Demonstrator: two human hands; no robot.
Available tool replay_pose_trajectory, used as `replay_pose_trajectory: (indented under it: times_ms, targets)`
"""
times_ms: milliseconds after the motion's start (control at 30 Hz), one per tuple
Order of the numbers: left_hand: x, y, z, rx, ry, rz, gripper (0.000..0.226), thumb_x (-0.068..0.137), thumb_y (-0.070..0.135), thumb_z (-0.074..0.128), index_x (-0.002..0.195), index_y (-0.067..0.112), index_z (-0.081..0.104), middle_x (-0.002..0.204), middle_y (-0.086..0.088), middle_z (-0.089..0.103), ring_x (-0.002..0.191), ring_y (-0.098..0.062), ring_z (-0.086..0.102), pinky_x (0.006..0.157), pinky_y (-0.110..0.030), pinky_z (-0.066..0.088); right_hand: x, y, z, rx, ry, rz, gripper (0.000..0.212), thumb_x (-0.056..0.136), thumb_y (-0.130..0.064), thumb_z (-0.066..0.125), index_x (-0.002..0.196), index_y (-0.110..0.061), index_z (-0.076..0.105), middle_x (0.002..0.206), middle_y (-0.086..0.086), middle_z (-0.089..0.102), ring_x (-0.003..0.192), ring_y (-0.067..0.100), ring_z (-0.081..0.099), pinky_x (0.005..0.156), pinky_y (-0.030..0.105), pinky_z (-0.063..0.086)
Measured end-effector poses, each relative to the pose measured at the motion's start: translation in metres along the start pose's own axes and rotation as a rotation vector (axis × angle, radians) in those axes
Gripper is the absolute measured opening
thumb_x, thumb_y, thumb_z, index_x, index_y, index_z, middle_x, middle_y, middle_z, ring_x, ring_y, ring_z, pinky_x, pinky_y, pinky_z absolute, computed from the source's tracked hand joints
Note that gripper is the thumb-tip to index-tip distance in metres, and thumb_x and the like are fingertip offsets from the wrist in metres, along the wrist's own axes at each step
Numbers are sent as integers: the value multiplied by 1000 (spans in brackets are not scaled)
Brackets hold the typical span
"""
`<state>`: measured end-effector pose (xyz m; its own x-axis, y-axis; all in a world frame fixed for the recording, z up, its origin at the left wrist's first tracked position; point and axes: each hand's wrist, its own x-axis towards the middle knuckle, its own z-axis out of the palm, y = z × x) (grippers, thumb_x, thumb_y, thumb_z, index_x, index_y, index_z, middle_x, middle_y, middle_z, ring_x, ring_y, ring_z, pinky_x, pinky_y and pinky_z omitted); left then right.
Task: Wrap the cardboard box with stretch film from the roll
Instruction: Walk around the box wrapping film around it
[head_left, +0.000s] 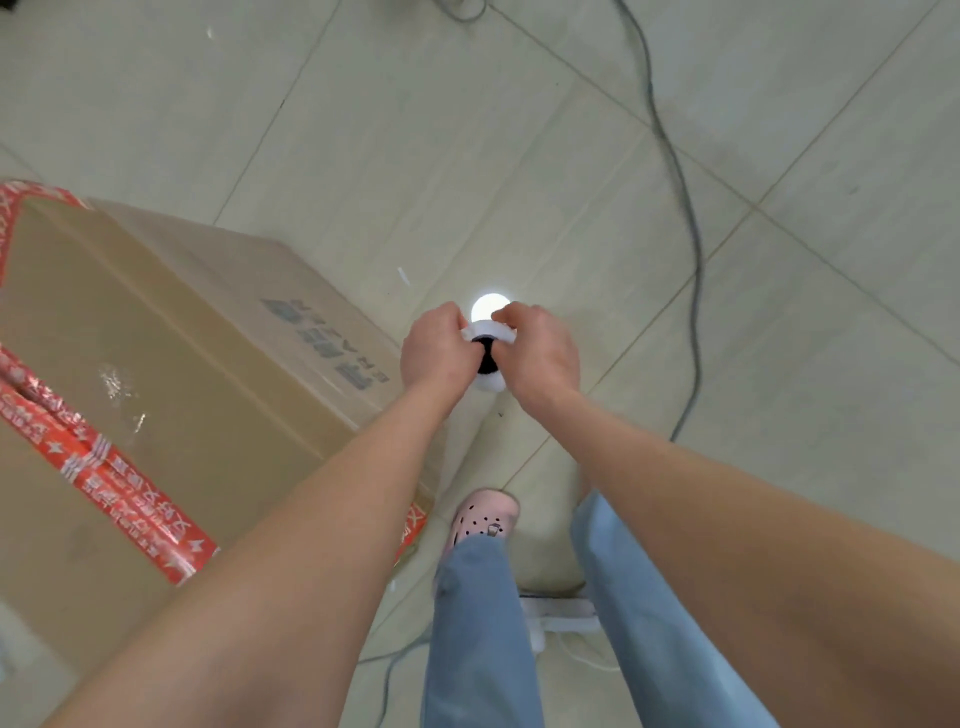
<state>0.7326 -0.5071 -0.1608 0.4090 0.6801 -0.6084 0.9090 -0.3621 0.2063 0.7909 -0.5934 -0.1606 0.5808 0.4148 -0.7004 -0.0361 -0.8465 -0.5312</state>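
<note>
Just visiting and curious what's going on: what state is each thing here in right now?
Stretch film roll: held between both hands, dark core hole facing the camera.
Left hand: grips the roll's left side.
Right hand: grips the roll's right side.
Cardboard box: closed, sealed with red printed tape, standing on the tiled floor.
Cable: lying loose across the floor.

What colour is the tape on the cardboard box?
The tape is red with white print; the head view shows it best.
</note>
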Motion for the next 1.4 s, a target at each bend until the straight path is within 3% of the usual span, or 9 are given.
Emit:
replay_pose_trajectory:
  times_ms: [200,467,633,733,867,1067,1133,1267,1400]
  targets:
    - [2,-18,-5,-295,60,-359,18,81,15,60,97,10,56,99,-8,63,80,-25,53,66,-29,41,11,-24,10,-16,-79,29,27,85,-16,58,112,-18,54,105,5,61,91,27,60,67,32,46]
    - [13,-21,-24,85,-3,50,27,85,9,54,111,13,53,111,-7,51,96,-28,55,68,-31,37,18,-39,12,-36,-108,5,21,85,-17,57,105,-18,56,100,4,63,88,26,59,69,31,46]
    - [35,-24,-36,121,-17,115,11,83,10,54,94,11,55,96,-6,55,85,-28,56,62,-31,39,28,-51,14,-59,-125,21,26,82,-15,53,107,-22,58,102,3,63,88,25,60,72,33,51]
    - [44,-28,-46,-12,-24,3,4,81,10,53,82,14,52,87,-3,57,77,-24,53,59,-29,35,38,-68,18,-178,-126,-17,30,83,-11,50,110,-21,62,103,3,64,90,25,60,71,31,47]
    - [50,-35,-57,-269,5,-277,15,80,15,54,70,19,44,70,5,51,67,-19,50,50,-27,33,49,-91,25,-224,-73,-103,30,86,-12,51,113,-20,60,110,2,62,95,24,59,73,32,45]
    - [52,-48,-64,-471,-15,-522,15,83,27,58,87,15,50,75,4,54,74,-22,57,52,-27,34,61,-116,36,-156,-138,15,33,82,-19,59,115,-20,54,108,5,60,94,27,58,68,29,39]
    - [56,-48,-68,-340,-49,-437,19,84,27,57,96,14,51,83,3,53,76,-21,50,57,-29,34,64,-118,35,-164,-155,-1,29,81,-17,57,110,-19,56,102,6,62,89,27,58,64,28,38]
    - [74,-43,-82,-38,-67,-28,21,88,16,53,109,16,52,108,-2,52,90,-25,57,64,-31,37,68,-120,33,-207,-190,2,31,80,-15,55,109,-22,58,99,7,63,85,25,57,65,26,36]
    - [93,-39,-94,130,-110,141,17,87,14,52,104,12,55,107,-6,53,91,-29,57,64,-32,38,76,-125,37,-241,-201,-13,28,82,-18,54,109,-25,60,97,4,64,91,25,59,65,26,38]
